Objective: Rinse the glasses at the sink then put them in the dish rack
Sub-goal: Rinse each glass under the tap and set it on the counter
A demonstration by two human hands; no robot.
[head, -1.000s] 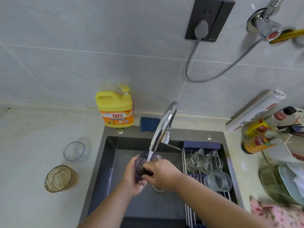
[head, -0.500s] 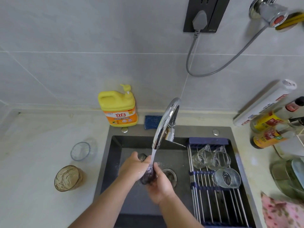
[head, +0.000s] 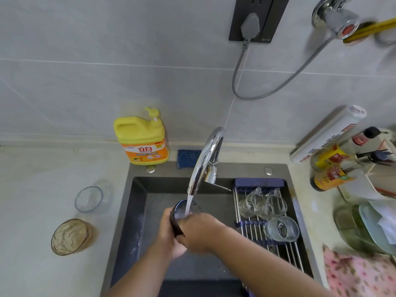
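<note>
Over the dark sink [head: 137,213] both hands hold a dark purple glass [head: 179,213] mouth-up under the running faucet [head: 205,161]; water streams into it. My left hand [head: 169,236] grips it from the left and below. My right hand [head: 199,230] wraps its right side. The dish rack [head: 285,249] spans the sink's right half and carries three clear glasses [head: 263,205]. On the counter at left stand a clear glass [head: 89,199] and an amber glass [head: 69,236].
A yellow detergent jug [head: 142,137] and a blue sponge [head: 188,158] sit behind the sink. Bottles [head: 334,166], a white roll [head: 327,133], a bowl stack [head: 368,228] and a pink cloth [head: 360,275] crowd the right counter. A grey cable [head: 274,91] hangs on the wall.
The purple glass went from being rubbed low in the basin between both hands to upright under the stream, mouth up, filling with water. The camera view shifted slightly.
</note>
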